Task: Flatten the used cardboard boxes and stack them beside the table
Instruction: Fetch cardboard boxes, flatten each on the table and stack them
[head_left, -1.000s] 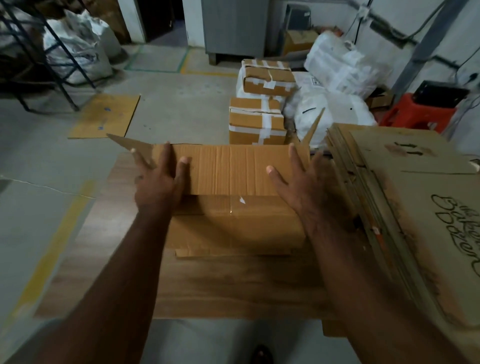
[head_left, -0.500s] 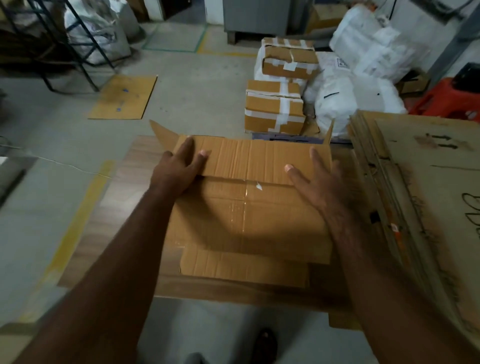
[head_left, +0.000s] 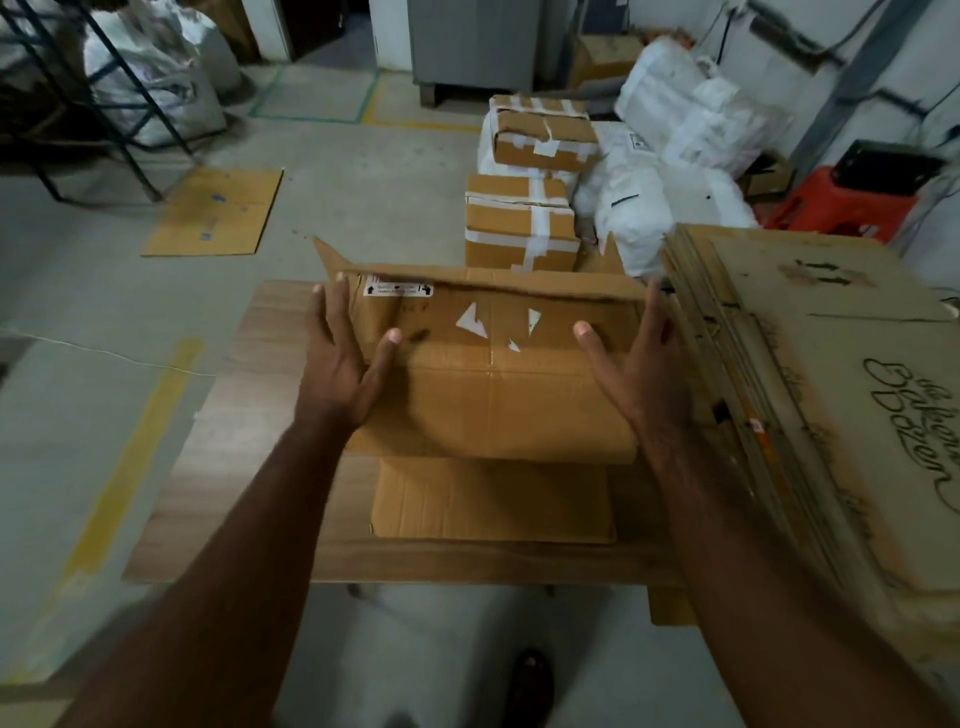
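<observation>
Wooden tabletop (head_left: 218, 467) fills the middle, and at three o'clock sits the stack of flattened boxes (head_left: 831, 415), already tall. Dead centre lies the cardboard box (head_left: 493, 395), nearly collapsed, far flap up at twelve o'clock. Flattening looks like the step in hand; next it likely needs a firm press down, then a lift onto the stack. Left hand (head_left: 337, 364) at nine o'clock, fingers spread, touching the box edge. Right hand (head_left: 634, 369), fingers straight, flanks the other side.
</observation>
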